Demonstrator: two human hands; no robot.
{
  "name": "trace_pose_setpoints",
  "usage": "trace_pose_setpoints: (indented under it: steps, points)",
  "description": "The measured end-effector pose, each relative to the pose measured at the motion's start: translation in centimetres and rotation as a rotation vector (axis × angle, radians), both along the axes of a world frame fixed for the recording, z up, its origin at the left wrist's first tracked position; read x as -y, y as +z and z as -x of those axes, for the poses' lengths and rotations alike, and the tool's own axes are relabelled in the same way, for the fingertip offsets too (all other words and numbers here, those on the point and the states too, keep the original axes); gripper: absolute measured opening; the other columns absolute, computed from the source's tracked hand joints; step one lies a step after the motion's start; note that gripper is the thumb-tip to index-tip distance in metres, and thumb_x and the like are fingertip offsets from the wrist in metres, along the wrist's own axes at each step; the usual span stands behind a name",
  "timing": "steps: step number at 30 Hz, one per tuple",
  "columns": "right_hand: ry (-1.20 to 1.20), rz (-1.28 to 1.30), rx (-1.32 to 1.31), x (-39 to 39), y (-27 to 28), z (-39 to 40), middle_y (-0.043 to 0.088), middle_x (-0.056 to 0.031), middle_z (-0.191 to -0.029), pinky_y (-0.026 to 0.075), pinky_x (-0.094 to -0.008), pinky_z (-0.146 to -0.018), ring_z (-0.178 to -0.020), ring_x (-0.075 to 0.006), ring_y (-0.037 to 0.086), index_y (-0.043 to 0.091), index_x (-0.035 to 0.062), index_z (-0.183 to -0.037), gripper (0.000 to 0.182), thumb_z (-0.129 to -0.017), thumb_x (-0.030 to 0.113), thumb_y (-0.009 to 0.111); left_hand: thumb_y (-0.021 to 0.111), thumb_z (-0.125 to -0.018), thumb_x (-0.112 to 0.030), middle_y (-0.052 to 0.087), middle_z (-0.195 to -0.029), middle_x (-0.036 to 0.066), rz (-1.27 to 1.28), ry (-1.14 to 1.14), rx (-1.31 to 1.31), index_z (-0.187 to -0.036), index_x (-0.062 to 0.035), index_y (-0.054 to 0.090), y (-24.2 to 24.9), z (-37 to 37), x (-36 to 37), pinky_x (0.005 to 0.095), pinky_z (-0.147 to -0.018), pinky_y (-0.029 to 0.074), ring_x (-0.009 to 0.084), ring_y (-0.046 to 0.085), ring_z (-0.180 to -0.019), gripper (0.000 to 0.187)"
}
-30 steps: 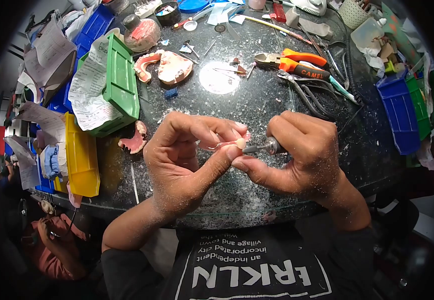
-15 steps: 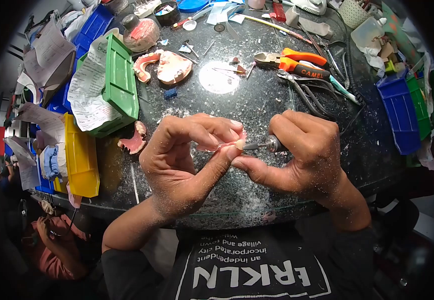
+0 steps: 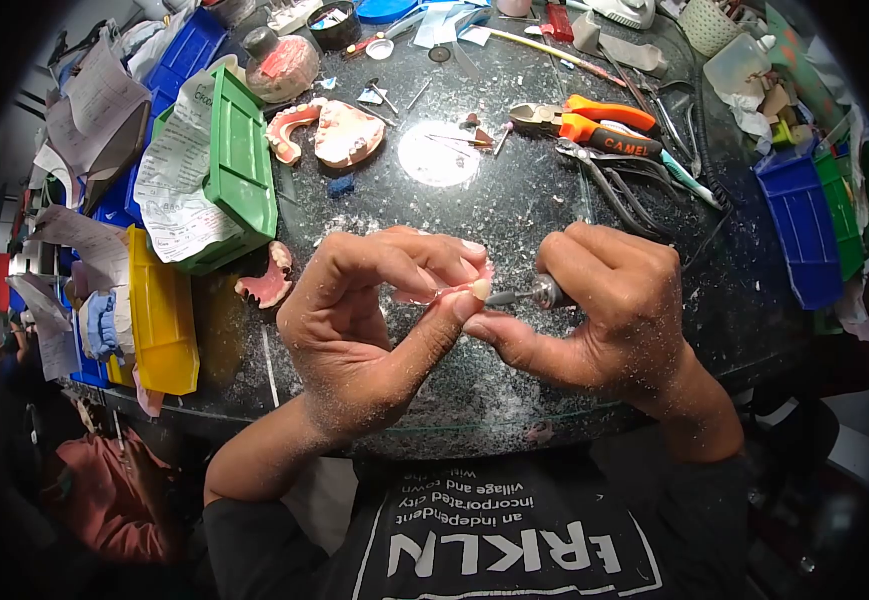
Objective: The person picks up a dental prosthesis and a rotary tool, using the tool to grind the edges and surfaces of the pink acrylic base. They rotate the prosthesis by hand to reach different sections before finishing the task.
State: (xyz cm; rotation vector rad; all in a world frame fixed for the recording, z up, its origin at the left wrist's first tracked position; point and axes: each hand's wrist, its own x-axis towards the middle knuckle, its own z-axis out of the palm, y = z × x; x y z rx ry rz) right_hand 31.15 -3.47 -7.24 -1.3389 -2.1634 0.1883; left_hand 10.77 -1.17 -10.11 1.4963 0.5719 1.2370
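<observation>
My left hand [image 3: 364, 330] pinches a small pink denture [image 3: 481, 287] with whitish teeth between thumb and fingers; the fingers cover most of it. Wrapped in the fingers of my right hand [image 3: 619, 310] is a rotary handpiece [image 3: 549, 291] with a metal nose. Its grey bur [image 3: 502, 298] points left and lies against or very near the denture; contact is hard to make out. My right thumb rests by the left thumb tip. White dust speckles both hands. Another pink denture [image 3: 266, 282] lies on the bench left of my left hand.
A pink dental model [image 3: 347, 135] sits beyond my hands. Orange-handled pliers [image 3: 604, 120] lie at upper right. A green bin [image 3: 244, 165] and a yellow bin [image 3: 164, 320] stand left, a blue bin [image 3: 799, 230] right. White dust covers the bench [image 3: 434, 400]. Another person [image 3: 104, 490] sits lower left.
The bur has shifted slightly down and left against the denture. My hands otherwise hold nearly the same pose. At lower left the other person's arm and body have moved.
</observation>
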Motion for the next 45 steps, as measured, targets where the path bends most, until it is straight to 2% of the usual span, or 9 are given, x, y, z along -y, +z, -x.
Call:
trace_pose_setpoints:
  steps: [9, 18, 23, 26, 30, 32, 36, 40, 45]
  points:
    - [0.007, -0.025, -0.010, -0.2, 0.1, -0.3, 0.038, -0.0041, -0.055, 0.033, -0.0327, -0.041, -0.044, -0.0166, 0.041, 0.047, 0.0056, -0.061, 0.057, -0.072, 0.048, 0.084, 0.066, -0.089, 0.002, 0.061, -0.098, 0.013, 0.445, -0.175, 0.172, -0.113, -0.0052, 0.044, 0.0, 0.0, 0.0, 0.0375, -0.091, 0.054, 0.0224, 0.064, -0.101, 0.033]
    - [0.058, -0.045, 0.070, -0.2, 0.0, -0.4, 0.044, -0.0019, -0.056, 0.037, -0.0325, -0.040, -0.044, -0.0153, 0.049, 0.053, 0.0090, -0.065, 0.052, -0.077, 0.053, 0.077, 0.062, -0.091, -0.002, 0.054, -0.102, 0.013, 0.597, -0.299, 0.095, -0.130, -0.0044, 0.037, 0.7, 0.1, -0.5, 0.0342, -0.090, 0.048, 0.0187, 0.055, -0.098, 0.047]
    - [0.080, -0.072, -0.032, -0.4, -0.1, -0.5, 0.046, -0.0017, -0.057, 0.040, -0.0324, -0.042, -0.045, -0.0155, 0.051, 0.060, 0.0078, -0.075, 0.040, -0.081, 0.044, 0.076, 0.062, -0.094, -0.004, 0.058, -0.106, 0.010, 0.555, -0.337, 0.210, -0.121, -0.0020, 0.048, 0.0, 0.2, -0.6, 0.0310, -0.092, 0.049, 0.0146, 0.058, -0.102, 0.030]
    - [0.191, -0.166, -0.163, -0.5, -0.4, -0.1, 0.060, -0.0062, -0.066, 0.043, -0.0317, -0.044, -0.049, -0.0190, 0.057, 0.065, 0.0023, -0.086, 0.029, -0.079, 0.025, 0.081, 0.062, -0.095, -0.004, 0.061, -0.109, 0.010, 0.562, -0.377, 0.335, -0.114, -0.0011, 0.053, -0.5, 0.2, -0.6, 0.0323, -0.096, 0.049, 0.0144, 0.060, -0.106, 0.021]
    - [0.232, -0.186, -0.222, -0.7, -0.6, -0.4, 0.065, -0.0070, -0.069, 0.045, -0.0294, -0.045, -0.049, -0.0168, 0.059, 0.068, 0.0015, -0.092, 0.011, -0.083, 0.005, 0.074, 0.062, -0.094, -0.002, 0.062, -0.110, 0.011, 0.518, -0.387, 0.385, -0.112, -0.0009, 0.054, -0.9, -0.2, -0.8, 0.0358, -0.101, 0.046, 0.0166, 0.059, -0.112, 0.019]
    - [0.206, -0.180, -0.256, -0.7, -0.6, -0.5, 0.064, -0.0075, -0.070, 0.044, -0.0303, -0.045, -0.049, -0.0177, 0.058, 0.068, 0.0008, -0.094, 0.019, -0.075, 0.001, 0.070, 0.061, -0.094, 0.000, 0.063, -0.110, 0.011, 0.437, -0.350, 0.289, -0.113, -0.0006, 0.054, -1.0, -0.1, -0.8, 0.0357, -0.101, 0.046, 0.0170, 0.059, -0.113, 0.020]
    - [0.228, -0.163, -0.219, -0.9, 0.0, -1.2, 0.055, -0.0052, -0.064, 0.043, -0.0330, -0.044, -0.050, -0.0192, 0.055, 0.068, 0.0016, -0.100, 0.038, -0.062, 0.002, 0.064, 0.062, -0.093, 0.002, 0.066, -0.109, 0.012, 0.374, -0.320, 0.237, -0.111, 0.0015, 0.057, -0.3, 0.1, -0.9, 0.0358, -0.100, 0.048, 0.0176, 0.062, -0.110, 0.019]
    - [0.227, -0.188, -0.158, -0.8, 0.5, -1.4, 0.047, -0.0028, -0.061, 0.040, -0.0325, -0.043, -0.048, -0.0169, 0.051, 0.070, 0.0027, -0.100, 0.033, -0.067, 0.004, 0.066, 0.068, -0.090, -0.008, 0.068, -0.106, 0.016, 0.261, -0.225, -0.024, -0.106, 0.0009, 0.060, 0.4, 0.2, -0.7, 0.0382, -0.097, 0.049, 0.0200, 0.065, -0.101, 0.020]
    - [0.262, -0.222, -0.065, -1.0, 0.5, -2.0, 0.062, -0.0031, -0.065, 0.043, -0.0280, -0.046, -0.051, -0.0127, 0.058, 0.069, -0.0001, -0.104, 0.031, -0.078, 0.015, 0.072, 0.069, -0.091, -0.004, 0.068, -0.107, 0.018, 0.199, -0.229, 0.003, -0.104, 0.0007, 0.060, -0.1, 0.3, -0.7, 0.0377, -0.093, 0.052, 0.0199, 0.066, -0.100, 0.016]
